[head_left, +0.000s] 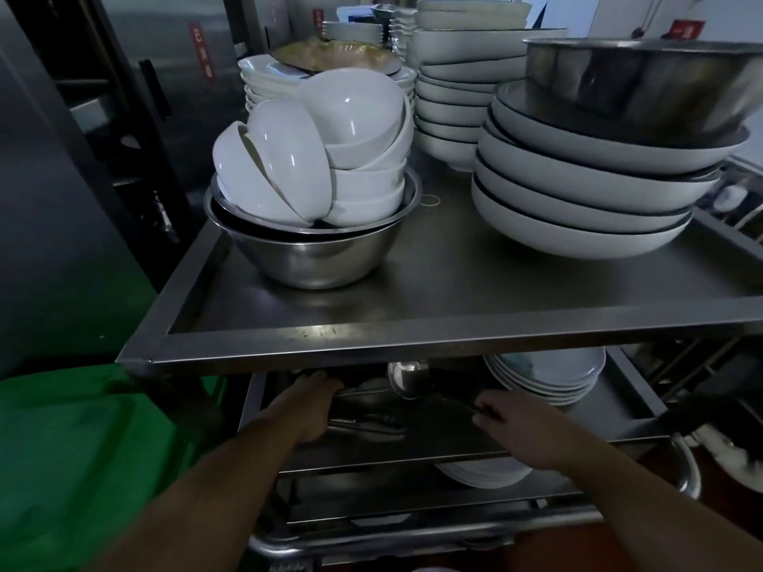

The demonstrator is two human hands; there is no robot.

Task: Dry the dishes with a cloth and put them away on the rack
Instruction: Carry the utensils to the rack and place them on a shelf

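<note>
A steel rack point(413, 336) fills the view, and both my hands reach into its second shelf point(413, 443). My right hand point(520, 431) grips the dark handle of a steel ladle point(406, 379), whose bowl points up just under the top shelf's front rail. My left hand point(313, 406) reaches in to the left of it, with the fingertips in shadow beside a metal utensil handle point(363, 392); whether it holds it is unclear. Metal tongs point(367, 425) lie on the shelf between my hands. No cloth is in view.
The top shelf carries a steel basin of white bowls point(313, 175), a stack of wide dark-rimmed plates point(578, 200) under a steel basin point(644, 80), and more stacks behind. White plates point(549, 373) sit at the second shelf's right. A green bin point(82, 447) stands to the left.
</note>
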